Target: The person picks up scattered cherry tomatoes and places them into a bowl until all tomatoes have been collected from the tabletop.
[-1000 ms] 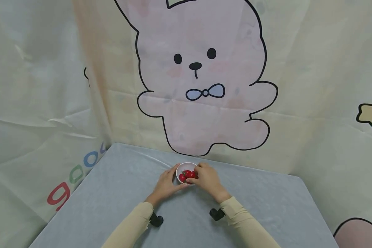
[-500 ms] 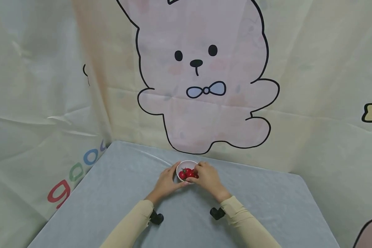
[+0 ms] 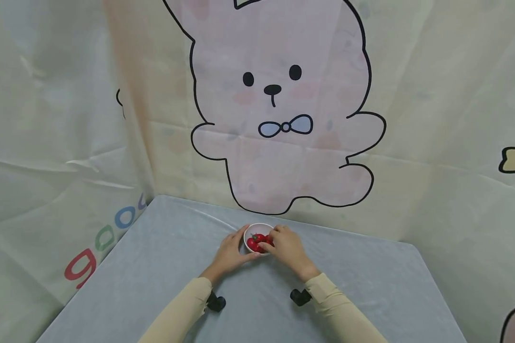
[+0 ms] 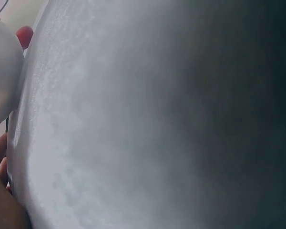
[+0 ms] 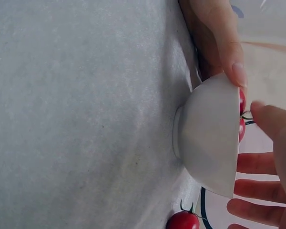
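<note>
A white bowl [image 3: 246, 240] of red cherry tomatoes [image 3: 252, 244] stands on the cloth-covered table. My left hand [image 3: 230, 255] holds its left side, thumb [image 5: 238, 74] on the rim in the right wrist view. Over the right side of the bowl, my right hand [image 3: 288, 247] has its thumb [image 5: 267, 114] at the tomatoes, blurred, and its fingers [image 5: 255, 163] spread apart near the far rim. Another cherry tomato [image 5: 183, 221] with a green stem lies on the cloth beyond the bowl. In the left wrist view only the bowl's side [image 4: 5, 71] and part of the left hand show.
Pale blue-grey cloth covers the table [image 3: 154, 267]. A curtain printed with a cartoon bear [image 3: 279, 166] hangs along its back edge, and another printed sheet [image 3: 60, 190] hangs at the left.
The right thumb has shifted slightly at the tomatoes, and the tomatoes in the bowl lie a little differently. The left hand and the bowl have stayed in place.
</note>
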Demonstrator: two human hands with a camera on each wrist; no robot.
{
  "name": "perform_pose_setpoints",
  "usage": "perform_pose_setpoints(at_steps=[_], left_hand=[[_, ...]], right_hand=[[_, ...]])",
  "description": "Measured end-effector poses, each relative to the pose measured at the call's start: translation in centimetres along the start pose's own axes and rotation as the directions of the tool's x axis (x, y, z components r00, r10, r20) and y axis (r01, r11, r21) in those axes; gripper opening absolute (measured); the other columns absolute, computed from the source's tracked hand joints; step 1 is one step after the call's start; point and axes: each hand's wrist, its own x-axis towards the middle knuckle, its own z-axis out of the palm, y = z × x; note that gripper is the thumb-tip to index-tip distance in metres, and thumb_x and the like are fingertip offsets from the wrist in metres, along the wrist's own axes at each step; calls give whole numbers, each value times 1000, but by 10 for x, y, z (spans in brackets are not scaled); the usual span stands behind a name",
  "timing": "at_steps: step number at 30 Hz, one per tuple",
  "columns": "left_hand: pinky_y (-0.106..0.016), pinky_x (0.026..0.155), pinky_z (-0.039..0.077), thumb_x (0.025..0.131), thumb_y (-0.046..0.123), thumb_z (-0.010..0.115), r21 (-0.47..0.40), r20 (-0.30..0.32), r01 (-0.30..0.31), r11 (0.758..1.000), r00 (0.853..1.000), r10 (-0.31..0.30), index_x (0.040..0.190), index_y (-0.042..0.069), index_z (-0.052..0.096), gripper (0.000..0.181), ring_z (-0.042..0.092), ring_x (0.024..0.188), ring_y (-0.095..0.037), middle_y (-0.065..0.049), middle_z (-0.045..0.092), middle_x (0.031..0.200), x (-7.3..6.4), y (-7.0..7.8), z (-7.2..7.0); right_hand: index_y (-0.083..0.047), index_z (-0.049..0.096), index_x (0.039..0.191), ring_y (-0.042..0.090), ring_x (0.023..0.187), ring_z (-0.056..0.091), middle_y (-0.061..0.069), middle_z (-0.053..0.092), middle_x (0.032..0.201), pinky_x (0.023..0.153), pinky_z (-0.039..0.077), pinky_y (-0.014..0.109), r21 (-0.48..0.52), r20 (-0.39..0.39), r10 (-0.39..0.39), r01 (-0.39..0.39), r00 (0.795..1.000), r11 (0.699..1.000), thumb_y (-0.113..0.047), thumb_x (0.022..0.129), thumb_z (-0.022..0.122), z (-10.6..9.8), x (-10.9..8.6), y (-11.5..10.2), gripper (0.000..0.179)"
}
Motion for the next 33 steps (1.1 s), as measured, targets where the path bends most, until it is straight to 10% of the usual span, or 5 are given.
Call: perform_pose_setpoints(at_steps=[33], left_hand=[[-53,101,42,64,79,62,5,-5,-6,1000,1000,6,147,38,26,100,48,126,-29,-4,50,142,1,1,3]], right_hand=[[-12,72,89,22,89,60,5,66,100,72,53,38,31,18,49,-49,999,998,-37,80,72,-3,-6,9,27]])
